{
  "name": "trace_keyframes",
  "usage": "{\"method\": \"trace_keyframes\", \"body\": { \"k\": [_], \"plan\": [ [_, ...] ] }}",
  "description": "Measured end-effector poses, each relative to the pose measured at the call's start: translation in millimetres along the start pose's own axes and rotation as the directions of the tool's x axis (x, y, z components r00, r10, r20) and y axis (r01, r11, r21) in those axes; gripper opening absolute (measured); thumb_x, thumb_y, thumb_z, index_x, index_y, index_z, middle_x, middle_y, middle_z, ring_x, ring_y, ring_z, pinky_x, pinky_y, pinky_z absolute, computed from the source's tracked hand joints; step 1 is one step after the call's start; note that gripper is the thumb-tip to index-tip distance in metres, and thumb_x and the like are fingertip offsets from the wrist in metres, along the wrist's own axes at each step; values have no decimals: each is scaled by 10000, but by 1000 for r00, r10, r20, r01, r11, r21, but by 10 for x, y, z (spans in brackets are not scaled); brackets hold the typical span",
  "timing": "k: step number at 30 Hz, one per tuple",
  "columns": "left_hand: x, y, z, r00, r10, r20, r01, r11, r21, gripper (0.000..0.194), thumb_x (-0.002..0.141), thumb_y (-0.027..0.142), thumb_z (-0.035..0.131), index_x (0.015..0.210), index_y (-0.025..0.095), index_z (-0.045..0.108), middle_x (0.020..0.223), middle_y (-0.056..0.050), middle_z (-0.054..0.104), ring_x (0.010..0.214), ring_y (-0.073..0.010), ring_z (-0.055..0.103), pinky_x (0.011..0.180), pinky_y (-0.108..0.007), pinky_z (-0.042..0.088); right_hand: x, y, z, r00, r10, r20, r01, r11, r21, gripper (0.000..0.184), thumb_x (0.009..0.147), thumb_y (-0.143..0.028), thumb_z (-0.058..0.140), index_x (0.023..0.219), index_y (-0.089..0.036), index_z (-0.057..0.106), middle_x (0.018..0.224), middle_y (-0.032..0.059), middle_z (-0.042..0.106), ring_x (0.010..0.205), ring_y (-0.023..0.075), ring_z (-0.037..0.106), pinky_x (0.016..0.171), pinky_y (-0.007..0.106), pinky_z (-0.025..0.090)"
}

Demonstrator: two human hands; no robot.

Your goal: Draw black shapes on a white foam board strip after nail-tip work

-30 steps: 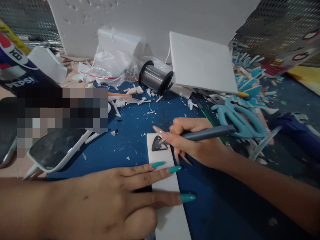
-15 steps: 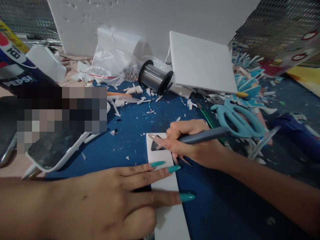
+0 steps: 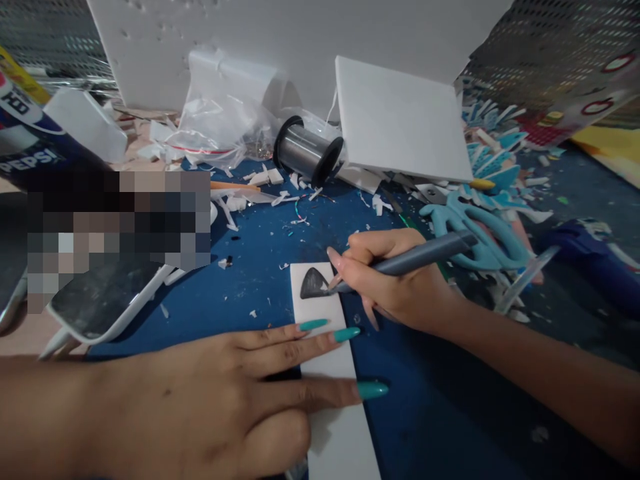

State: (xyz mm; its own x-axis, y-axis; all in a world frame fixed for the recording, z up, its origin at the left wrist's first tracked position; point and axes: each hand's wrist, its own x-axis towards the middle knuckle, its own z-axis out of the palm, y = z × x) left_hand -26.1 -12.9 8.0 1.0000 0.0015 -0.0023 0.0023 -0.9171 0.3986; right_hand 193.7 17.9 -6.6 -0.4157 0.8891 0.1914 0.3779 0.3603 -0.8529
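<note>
My left hand (image 3: 235, 393) lies flat with fingers spread across a white foam-like strip (image 3: 340, 437), pressing it to the blue work surface. Between the fingers of my right hand (image 3: 400, 287) is a grey pen (image 3: 425, 253), its tip low at the strip's far end. A dark, rounded triangular patch (image 3: 311, 285) shows there, with a small lighter spot near the pen tip. Just beyond my right hand lie light-blue-handled scissors (image 3: 480, 230).
A wire spool (image 3: 307, 150), plastic bag (image 3: 215, 127) and white board (image 3: 400, 120) stand at the back. On the left are a Pepsi bottle (image 3: 35, 133) and a white-edged phone-like device (image 3: 110, 293). White scraps litter the blue mat (image 3: 260, 253). A dark blue tool (image 3: 590, 260) lies right.
My right hand has shifted slightly right, and the pen's back end has risen. More of the dark patch is uncovered. My left hand stays on the strip.
</note>
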Motion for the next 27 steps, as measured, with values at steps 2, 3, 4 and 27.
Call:
{"method": "trace_keyframes", "body": {
  "k": [2, 3, 4, 27],
  "plan": [
    [1, -6, 4, 1000, 5, -15, -5, 1000, -5, 246, 939, 309, 438, 794, 160, 568, 1512, -48, 297, 1388, -339, 273, 1117, -455, 373, -2, 14, 1, 999, 50, 11, -51, 997, 62, 429, 825, -119, 557, 479, -202, 318, 406, -79, 404, 333, 49, 420, 364, 197, 329],
    [1, -9, 7, 1000, 6, -24, -6, 1000, -10, 244, 940, 304, 438, 792, 156, 565, 1509, -54, 305, 1388, -343, 267, 1116, -459, 371, -1, 19, 0, 997, 67, 27, -69, 994, 90, 427, 828, -127, 556, 484, -205, 316, 402, -81, 397, 320, 52, 429, 344, 195, 320],
    [1, -11, 10, 999, 8, -32, -8, 1000, -17, 241, 940, 298, 438, 793, 153, 562, 1507, -59, 312, 1388, -347, 261, 1116, -463, 368, 2, 22, -2, 996, 74, 45, -78, 991, 104, 430, 825, -123, 556, 483, -208, 308, 391, -83, 382, 305, 52, 421, 329, 195, 309],
    [22, -14, -2, 998, 21, 56, -21, 1000, -5, 273, 959, 309, 373, 831, 143, 547, 1533, -71, 212, 1386, -373, 218, 1119, -488, 345, 29, -6, 8, 975, 218, -33, -206, 955, 216, 428, 855, -235, 601, 496, -205, 371, 355, -77, 448, 227, 46, 379, 252, 174, 302]
  ]
}}
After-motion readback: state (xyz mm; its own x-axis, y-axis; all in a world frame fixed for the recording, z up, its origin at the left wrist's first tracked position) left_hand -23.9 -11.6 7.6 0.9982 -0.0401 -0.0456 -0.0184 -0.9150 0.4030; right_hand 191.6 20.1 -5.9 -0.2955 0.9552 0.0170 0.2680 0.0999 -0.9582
